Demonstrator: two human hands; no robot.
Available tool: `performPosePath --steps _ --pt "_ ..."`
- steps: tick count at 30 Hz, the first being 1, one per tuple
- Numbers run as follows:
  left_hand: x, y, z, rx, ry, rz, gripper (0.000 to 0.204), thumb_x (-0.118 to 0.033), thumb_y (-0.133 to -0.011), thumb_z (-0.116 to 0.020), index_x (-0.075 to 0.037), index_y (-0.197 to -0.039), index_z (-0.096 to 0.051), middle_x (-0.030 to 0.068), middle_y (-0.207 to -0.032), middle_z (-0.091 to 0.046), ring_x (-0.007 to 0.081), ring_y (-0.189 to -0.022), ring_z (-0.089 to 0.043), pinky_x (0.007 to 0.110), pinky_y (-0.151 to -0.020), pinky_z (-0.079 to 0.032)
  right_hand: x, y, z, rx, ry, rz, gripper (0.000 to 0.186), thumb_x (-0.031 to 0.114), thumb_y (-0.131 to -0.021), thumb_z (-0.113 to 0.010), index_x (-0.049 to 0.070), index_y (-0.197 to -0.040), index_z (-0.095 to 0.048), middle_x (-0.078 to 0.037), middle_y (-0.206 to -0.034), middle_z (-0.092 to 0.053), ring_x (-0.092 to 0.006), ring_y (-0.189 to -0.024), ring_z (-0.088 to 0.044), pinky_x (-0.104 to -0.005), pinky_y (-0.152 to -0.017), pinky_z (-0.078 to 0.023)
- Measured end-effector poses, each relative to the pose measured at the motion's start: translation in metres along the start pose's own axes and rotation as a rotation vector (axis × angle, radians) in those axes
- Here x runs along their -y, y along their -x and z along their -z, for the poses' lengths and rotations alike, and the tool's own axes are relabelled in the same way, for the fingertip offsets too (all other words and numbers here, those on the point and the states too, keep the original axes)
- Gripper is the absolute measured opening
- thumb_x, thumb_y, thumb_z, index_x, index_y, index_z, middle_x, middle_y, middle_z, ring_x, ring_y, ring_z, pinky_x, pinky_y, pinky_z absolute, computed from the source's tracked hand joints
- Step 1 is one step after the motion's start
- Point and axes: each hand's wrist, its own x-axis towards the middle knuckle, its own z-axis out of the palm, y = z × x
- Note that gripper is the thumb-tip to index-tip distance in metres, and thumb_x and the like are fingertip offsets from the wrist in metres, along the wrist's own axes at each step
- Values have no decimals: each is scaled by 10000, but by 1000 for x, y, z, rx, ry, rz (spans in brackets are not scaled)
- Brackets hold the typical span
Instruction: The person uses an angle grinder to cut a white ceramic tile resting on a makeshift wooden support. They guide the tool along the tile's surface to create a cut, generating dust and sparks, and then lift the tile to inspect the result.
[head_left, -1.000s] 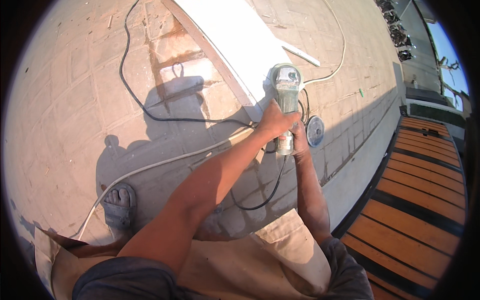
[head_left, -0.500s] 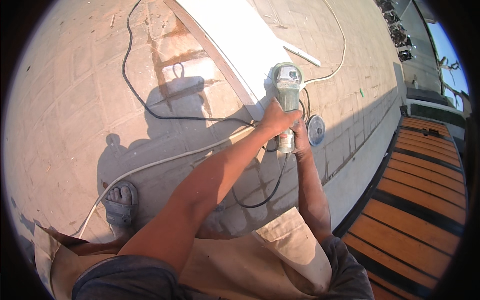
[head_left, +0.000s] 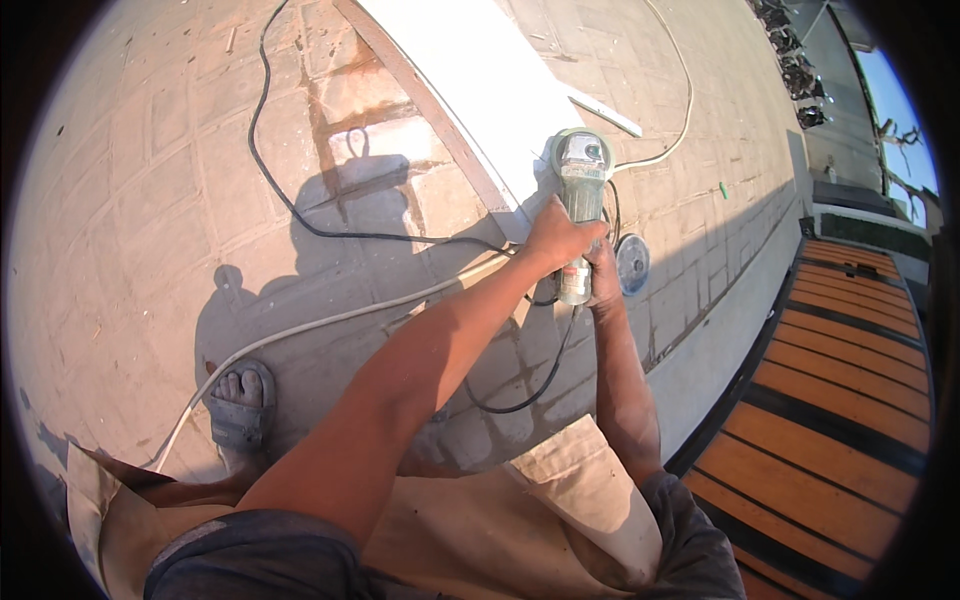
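Observation:
A dusty angle grinder (head_left: 580, 175) points away from me, its round head over the near end of a long white board (head_left: 470, 80) with a brown side edge. My left hand (head_left: 560, 240) is closed round the middle of the grinder's body. My right hand (head_left: 603, 275) grips the lower body from the right, its fingers partly hidden behind the tool. A black cord (head_left: 545, 380) loops down from the tool's tail. A grey round disc (head_left: 633, 265) lies on the pavers just right of my right hand.
A cream hose or cable (head_left: 330, 320) and a black cable (head_left: 265, 140) cross the paving (head_left: 160, 230). A thin white strip (head_left: 605, 110) lies beside the board. My sandalled foot (head_left: 240, 400) is at lower left. An orange slatted panel with black bars (head_left: 820, 400) runs along the right.
The grinder, both hands and the board sit very slightly farther right in the picture than a second earlier. Both grips are unchanged.

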Motion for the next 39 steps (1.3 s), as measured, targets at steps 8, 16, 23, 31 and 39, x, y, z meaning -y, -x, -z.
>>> performPosePath --steps 8,16,23,31,39 --pt "11 2 0 -8 21 44 744 -321 -722 -766 150 -1197 -439 280 -1067 -633 328 -905 -687 372 -696 -585 -1 4 -4 27 -1 -27 400 190 -819 -652 -29 -1143 -569 -115 -961 -666 -178 -742 -676 -305 -617 -573" --pt "-14 11 5 17 62 102 731 -315 -713 -772 146 -1185 -456 271 -1056 -639 310 -882 -693 376 -643 -600 4 4 -11 -5 -1 11 384 200 -823 -665 -25 -1121 -578 -108 -931 -670 -174 -724 -676 -301 -607 -572" --pt "5 5 3 8 42 60 721 -316 -710 -769 146 -1171 -464 274 -1058 -639 309 -865 -696 366 -573 -601 1 6 -8 24 5 -22 382 197 -824 -659 -28 -1122 -577 -105 -939 -668 -164 -724 -670 -294 -605 -568" --pt "11 -1 0 -4 83 41 740 -322 -706 -771 155 -1174 -453 287 -1066 -630 322 -885 -693 361 -539 -598 2 3 -10 -2 18 2 380 177 -825 -647 -24 -1138 -570 -99 -950 -664 -158 -725 -664 -290 -614 -565" --pt "16 -3 2 -55 45 -26 491 -192 -762 -748 63 -1134 -554 138 -910 -691 190 -755 -685 318 -543 -557 -1 2 -13 -31 -25 -8 386 144 -822 -631 -16 -1164 -553 -105 -987 -650 -163 -762 -658 -280 -607 -561"
